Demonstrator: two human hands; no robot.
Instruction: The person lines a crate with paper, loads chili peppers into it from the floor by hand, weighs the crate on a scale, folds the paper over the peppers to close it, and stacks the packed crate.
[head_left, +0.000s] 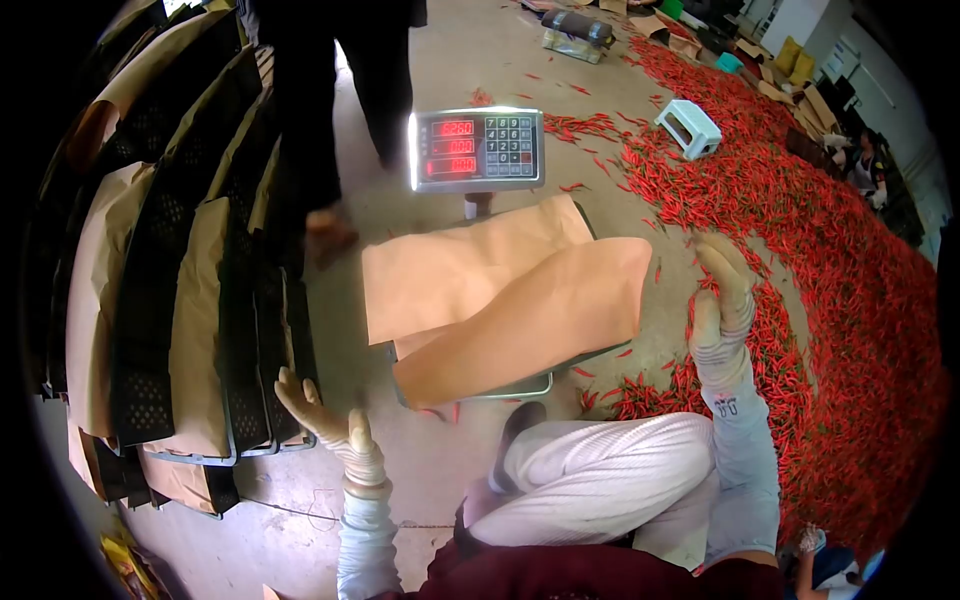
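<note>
Brown paper sheets (500,300) are lying across the platform scale (520,385) on the floor, below its lit display (477,149). Right hand (722,300), gloved, is hovering open just beside the paper's right edge, holding nothing. Left hand (335,425), gloved, is spreading open near the stacked black crates (200,290) lined with paper. Red chillies (830,300) are covering the floor at right. Another person's dark trousers (340,90) are standing behind the scale.
</note>
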